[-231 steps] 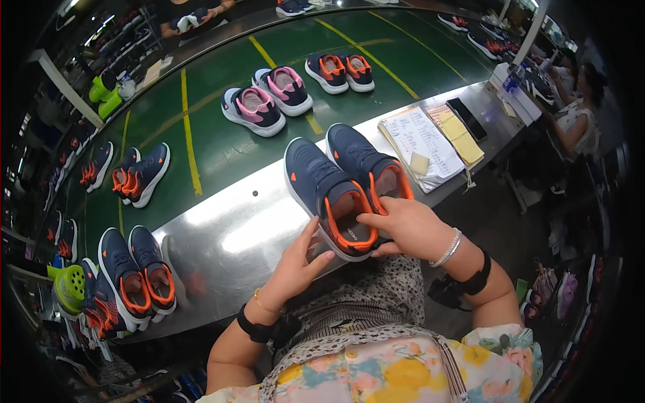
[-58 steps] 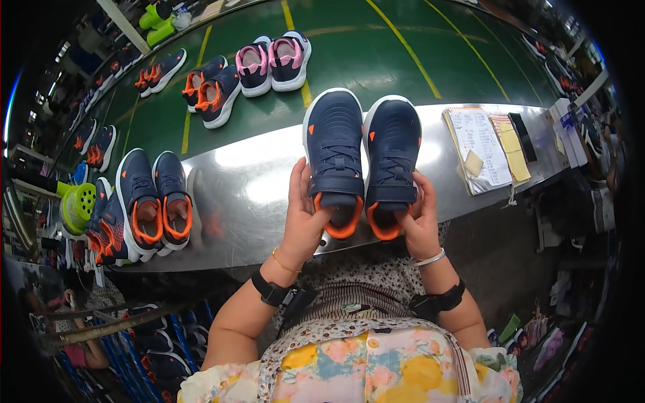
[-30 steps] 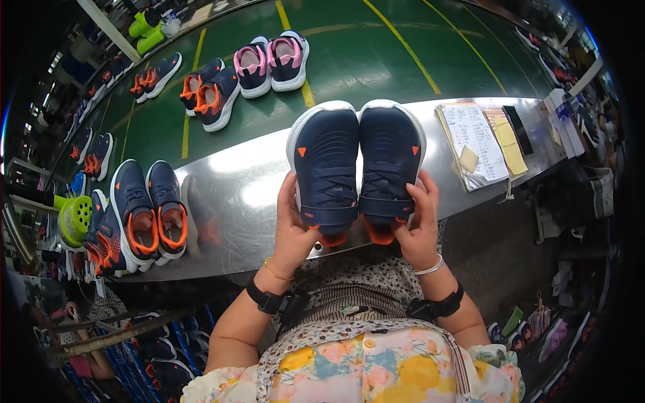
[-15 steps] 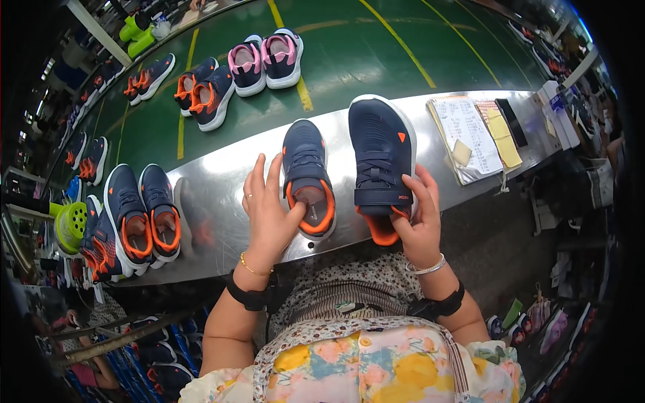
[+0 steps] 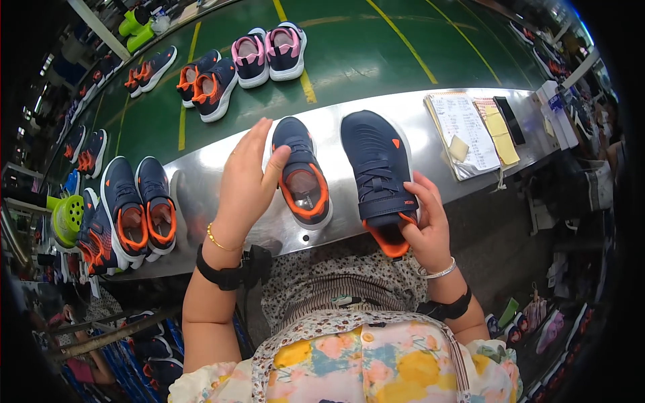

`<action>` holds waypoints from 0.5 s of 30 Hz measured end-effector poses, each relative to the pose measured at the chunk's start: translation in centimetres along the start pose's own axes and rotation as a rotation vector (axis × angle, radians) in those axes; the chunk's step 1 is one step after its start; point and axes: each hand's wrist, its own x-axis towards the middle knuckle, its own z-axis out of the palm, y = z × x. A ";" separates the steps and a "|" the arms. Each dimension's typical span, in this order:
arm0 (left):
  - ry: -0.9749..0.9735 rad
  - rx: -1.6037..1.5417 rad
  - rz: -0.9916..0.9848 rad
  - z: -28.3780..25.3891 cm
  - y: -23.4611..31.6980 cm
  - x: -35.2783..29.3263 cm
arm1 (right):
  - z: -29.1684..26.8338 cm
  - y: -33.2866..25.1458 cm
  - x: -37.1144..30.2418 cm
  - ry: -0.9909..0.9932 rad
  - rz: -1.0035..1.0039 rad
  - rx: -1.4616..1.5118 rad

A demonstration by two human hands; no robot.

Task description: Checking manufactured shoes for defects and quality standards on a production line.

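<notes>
My right hand (image 5: 428, 228) grips a navy sneaker (image 5: 377, 161) by its heel collar, thumb at the orange-lined opening and fingers along the outer side. Its toe points away from me, above the shiny metal table (image 5: 222, 168). Just left of it a matching sneaker (image 5: 304, 178) with orange lining stands on the table, its opening facing me. Beside that second shoe is my left hand (image 5: 245, 178), with fingers stretched upward, the thumb apart and nothing held. The thumb tip overlaps the shoe's left edge; whether it touches cannot be told.
At the table's left end stand several navy-and-orange sneakers (image 5: 127, 215) near a lime-green perforated object (image 5: 68, 224). To the right lie a notepad (image 5: 463, 131) and a dark flat object (image 5: 509, 121). Beyond, a green surface (image 5: 349, 54) carries pink-trimmed sneakers (image 5: 269, 54) and orange-trimmed sneakers (image 5: 211, 87).
My left hand has swung left and up, its fingers closer together. The standing sneaker has shifted slightly left and turned a little. My right hand has drawn its sneaker slightly toward me.
</notes>
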 end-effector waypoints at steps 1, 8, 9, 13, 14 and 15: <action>-0.036 -0.203 -0.009 0.8 0.1 -0.9 | -0.3 -0.2 0.4 -0.007 0.003 0.006; -0.003 -0.424 -0.355 3.5 0.2 -3.1 | -1.1 -0.1 2.2 -0.075 -0.135 -0.950; 0.027 -0.442 -0.286 3.6 0.5 -3.1 | -1.6 0.2 2.3 -0.081 -0.129 -0.960; 0.085 0.178 0.201 3.5 2.5 -3.3 | -3.3 1.8 2.8 -0.051 -0.090 -0.653; 0.016 0.247 0.242 3.8 3.4 -3.3 | -3.8 2.4 3.1 0.003 0.072 -0.477; -0.052 0.317 0.284 4.1 4.0 -3.2 | -4.2 2.9 3.4 0.058 0.229 -0.299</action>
